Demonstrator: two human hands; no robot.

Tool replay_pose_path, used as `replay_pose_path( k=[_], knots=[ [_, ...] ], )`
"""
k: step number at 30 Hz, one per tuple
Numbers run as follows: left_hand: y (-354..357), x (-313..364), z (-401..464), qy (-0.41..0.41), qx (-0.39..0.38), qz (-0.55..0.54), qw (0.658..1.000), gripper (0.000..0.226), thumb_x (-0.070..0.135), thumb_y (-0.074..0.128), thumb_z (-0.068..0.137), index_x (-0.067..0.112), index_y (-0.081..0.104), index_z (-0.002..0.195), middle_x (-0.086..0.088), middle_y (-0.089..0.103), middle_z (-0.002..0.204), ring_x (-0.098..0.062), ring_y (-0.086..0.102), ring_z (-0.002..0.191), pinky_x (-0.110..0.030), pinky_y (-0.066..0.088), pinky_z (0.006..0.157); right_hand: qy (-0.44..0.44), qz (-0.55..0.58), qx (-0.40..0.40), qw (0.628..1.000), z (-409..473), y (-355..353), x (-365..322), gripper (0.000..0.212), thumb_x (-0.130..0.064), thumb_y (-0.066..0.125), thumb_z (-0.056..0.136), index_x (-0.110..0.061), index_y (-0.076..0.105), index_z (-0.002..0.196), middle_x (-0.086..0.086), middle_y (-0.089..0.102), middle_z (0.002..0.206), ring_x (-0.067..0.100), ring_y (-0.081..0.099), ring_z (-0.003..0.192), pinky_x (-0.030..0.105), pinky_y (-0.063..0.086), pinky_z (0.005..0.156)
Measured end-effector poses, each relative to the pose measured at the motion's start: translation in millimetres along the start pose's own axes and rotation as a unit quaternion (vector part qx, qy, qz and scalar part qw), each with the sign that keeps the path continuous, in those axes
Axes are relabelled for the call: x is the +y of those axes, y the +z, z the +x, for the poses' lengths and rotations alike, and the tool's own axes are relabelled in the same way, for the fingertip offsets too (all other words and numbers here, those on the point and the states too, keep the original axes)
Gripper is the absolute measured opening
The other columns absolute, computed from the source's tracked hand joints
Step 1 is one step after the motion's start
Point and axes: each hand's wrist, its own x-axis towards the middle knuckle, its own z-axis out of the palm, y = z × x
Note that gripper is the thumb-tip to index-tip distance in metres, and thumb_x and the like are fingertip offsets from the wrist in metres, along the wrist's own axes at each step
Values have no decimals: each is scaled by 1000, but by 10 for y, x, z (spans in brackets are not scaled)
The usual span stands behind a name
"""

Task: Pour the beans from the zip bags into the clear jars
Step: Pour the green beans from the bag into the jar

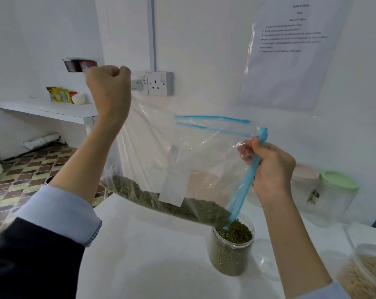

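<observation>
A clear zip bag with a blue zip strip hangs tilted over the white table. My left hand grips its raised bottom corner high up. My right hand pinches the blue zip edge by the mouth. Green beans lie along the bag's low side and run down to its lower corner, which dips into an open clear jar. That jar is almost full of green beans.
A lidded clear jar with a green lid and another with a pale lid stand at the right. A container of pale grains sits at the bottom right. A wall socket and a paper sheet hang behind.
</observation>
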Motion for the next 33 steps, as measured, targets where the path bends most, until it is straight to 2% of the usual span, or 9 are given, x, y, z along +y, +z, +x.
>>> replay_pose_path(
  k=[10,13,23,27,33],
  knots=[
    [-75,-101,25,-20,27,44,998,42,0,46,76,15,21,46,6,18,28,-11,14,33,-8,17,43,1,3,-4,1000,-53,65,1,12,-2,66,86,0,66,74,7,68,62,17,65,55,27,57,66],
    [-46,-117,-8,-8,20,37,999,42,0,46,76,15,21,46,7,17,29,-9,13,34,-12,15,43,4,-8,-5,1000,-81,100,14,11,-3,66,86,-1,66,75,6,68,64,17,66,57,27,57,66],
    [-16,-53,-21,3,8,15,1000,46,-1,47,79,16,20,46,9,15,29,-8,12,33,-6,17,41,2,-12,-1,1000,-68,104,23,12,-3,66,86,-2,66,74,6,68,63,17,66,57,26,57,66],
    [-19,-19,1,16,20,8,1000,46,-1,47,80,17,20,46,8,16,29,-8,13,33,-4,24,43,2,12,9,1000,-39,81,4,10,-2,65,86,0,65,76,5,67,60,15,65,54,28,58,68],
    [-48,-3,34,0,35,1,999,45,-1,47,78,16,19,46,8,16,28,-8,13,34,-5,21,43,-6,11,16,1000,-40,98,2,13,-3,66,86,-2,65,73,4,68,60,15,65,55,27,58,69]
  ],
)
